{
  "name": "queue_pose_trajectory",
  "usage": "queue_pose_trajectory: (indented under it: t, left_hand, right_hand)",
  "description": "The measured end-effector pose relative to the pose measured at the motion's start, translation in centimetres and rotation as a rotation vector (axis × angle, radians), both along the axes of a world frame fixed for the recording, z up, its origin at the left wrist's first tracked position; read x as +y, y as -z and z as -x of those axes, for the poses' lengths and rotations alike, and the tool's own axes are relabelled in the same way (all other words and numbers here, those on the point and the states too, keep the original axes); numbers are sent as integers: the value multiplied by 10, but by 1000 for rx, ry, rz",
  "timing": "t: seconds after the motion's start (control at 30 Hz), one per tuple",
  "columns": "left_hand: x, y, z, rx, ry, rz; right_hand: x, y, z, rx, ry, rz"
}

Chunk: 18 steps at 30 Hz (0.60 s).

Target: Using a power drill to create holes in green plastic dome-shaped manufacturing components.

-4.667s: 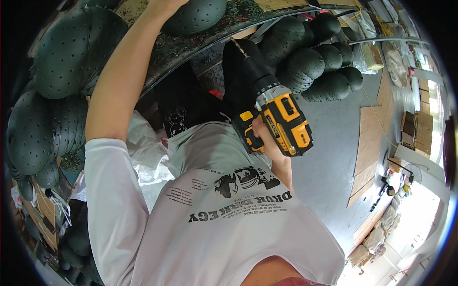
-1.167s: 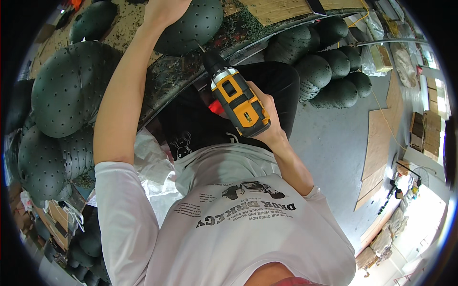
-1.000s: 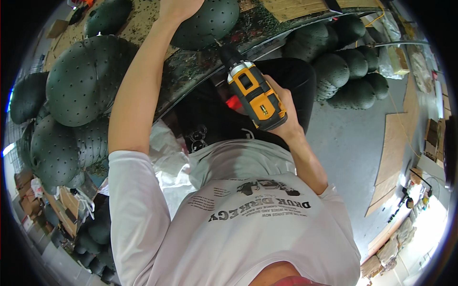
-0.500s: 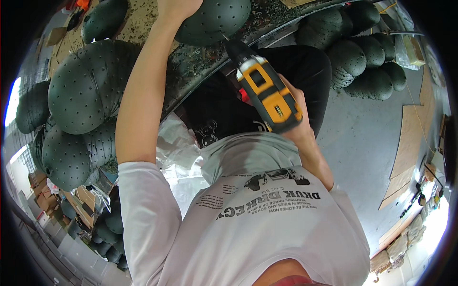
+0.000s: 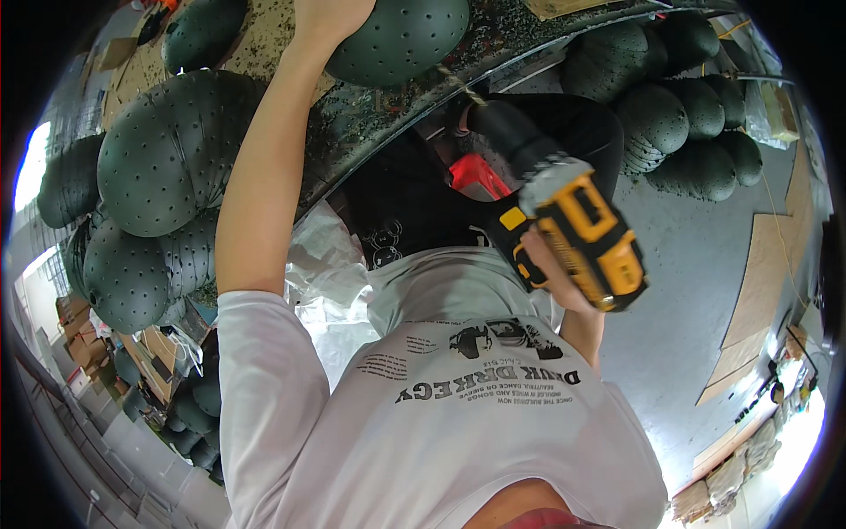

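A dark green dome-shaped shell (image 5: 401, 44), dotted with small holes, lies at the top on the worktable (image 5: 352, 123). My left hand (image 5: 333, 16) rests against its left side, its fingertips partly cut off by the upper edge. My right hand (image 5: 557, 269) is wrapped round the handle of a yellow and black cordless drill (image 5: 595, 234). The drill is tilted, with its long bit (image 5: 463, 85) pointing up and left. The bit's tip is close to the shell's lower right edge; whether it touches I cannot tell.
Large stacks of similar perforated shells stand left (image 5: 167, 150) and right (image 5: 652, 119). Dark crumbs litter the tabletop, whose curved edge crosses above my lap. A red object (image 5: 478, 176) shows beyond my lap. Flat cardboard (image 5: 745, 300) lies on the grey floor at right.
The drill has moved down and right, away from the shell, and its bit now shows at greater length. My left hand has stayed nearly in place on the shell.
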State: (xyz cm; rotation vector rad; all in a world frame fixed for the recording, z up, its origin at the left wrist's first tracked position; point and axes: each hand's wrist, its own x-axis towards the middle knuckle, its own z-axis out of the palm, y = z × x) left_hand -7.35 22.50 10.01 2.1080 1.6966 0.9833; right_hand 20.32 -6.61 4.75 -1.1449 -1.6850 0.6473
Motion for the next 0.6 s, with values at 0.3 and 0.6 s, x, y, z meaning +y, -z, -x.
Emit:
queue_pose_trajectory:
  t: [0.3, 0.6]
  left_hand:
    - [-55, 14, 18, -270, -243, -346]
    - [-178, 37, -7, -1657, -275, 631]
  right_hand:
    - [12, 51, -80, 1494, -190, 661]
    - [12, 115, -105, 1864, -163, 708]
